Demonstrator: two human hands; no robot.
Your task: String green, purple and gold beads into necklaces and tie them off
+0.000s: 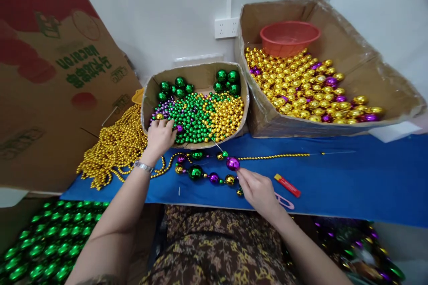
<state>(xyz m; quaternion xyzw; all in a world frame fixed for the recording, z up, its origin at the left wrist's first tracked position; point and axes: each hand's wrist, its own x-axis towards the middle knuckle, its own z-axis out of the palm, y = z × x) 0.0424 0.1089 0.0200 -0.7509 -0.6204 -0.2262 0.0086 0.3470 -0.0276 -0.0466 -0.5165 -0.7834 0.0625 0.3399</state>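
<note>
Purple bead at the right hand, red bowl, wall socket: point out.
Purple bead [233, 163], head view, its middle.
Red bowl [283, 49], head view, outer front wall.
Wall socket [226, 28], head view, faceplate centre.

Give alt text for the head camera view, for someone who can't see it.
A person's right hand holds a purple bead over a blue tabletop while the left hand reaches into a small box of mixed beads. A larger box of gold and purple beads stands at right, gold strands at left.
</note>
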